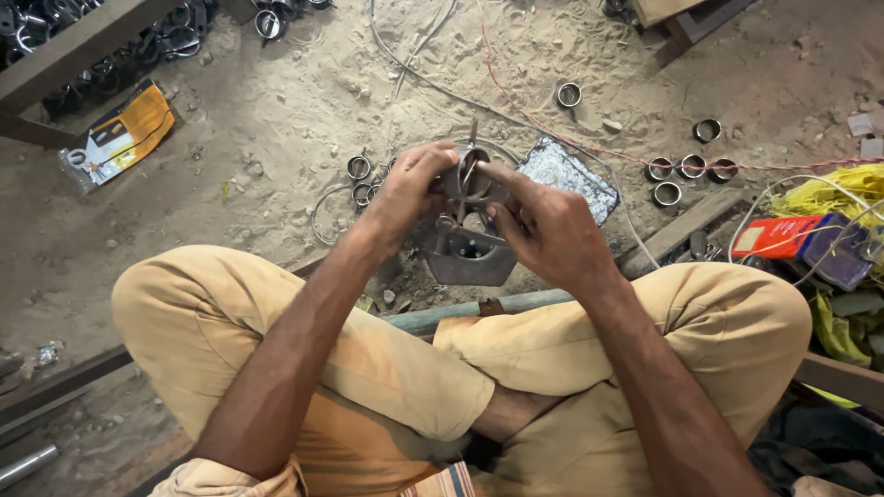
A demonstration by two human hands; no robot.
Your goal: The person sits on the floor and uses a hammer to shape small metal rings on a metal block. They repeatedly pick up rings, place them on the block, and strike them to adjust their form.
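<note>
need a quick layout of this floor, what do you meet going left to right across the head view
yellow and black packet → left hand → small metal ring part held by both hands → right hand → short metal rings in a row → flat red box

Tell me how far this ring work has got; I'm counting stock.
Possibly done: a dark heap of metal parts lies at top left, though its state is unclear. In hand: the left hand and right hand hold one ring over a metal block. Possibly left: loose rings lie scattered on the sand.
</note>
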